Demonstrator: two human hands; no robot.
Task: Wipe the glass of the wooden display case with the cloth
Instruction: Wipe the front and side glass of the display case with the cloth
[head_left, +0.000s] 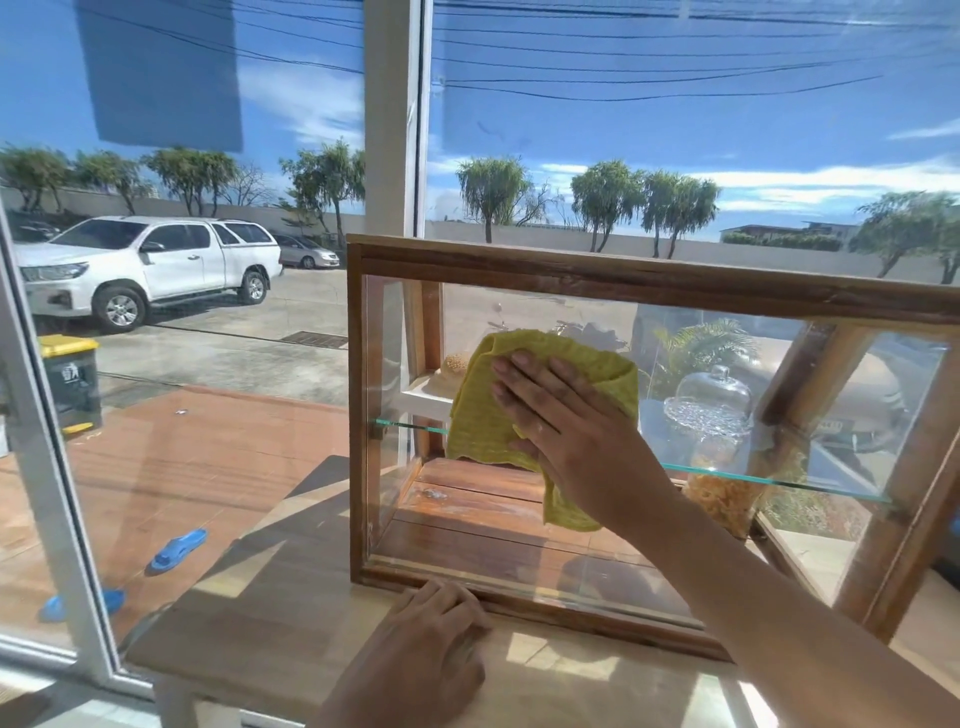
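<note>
A wooden display case with glass sides stands on a light wooden table. My right hand lies flat with fingers spread and presses a yellow-green cloth against the case's front glass, left of its middle. The cloth hangs down below my palm. My left hand rests on the tabletop, fingers curled against the case's bottom wooden rail. A glass shelf runs across the inside.
Beyond the case's glass, a glass cake dome and a jar of yellow food. A large window with a white frame stands right behind the table. Outside are a white pickup, a bin and blue sandals on tiles.
</note>
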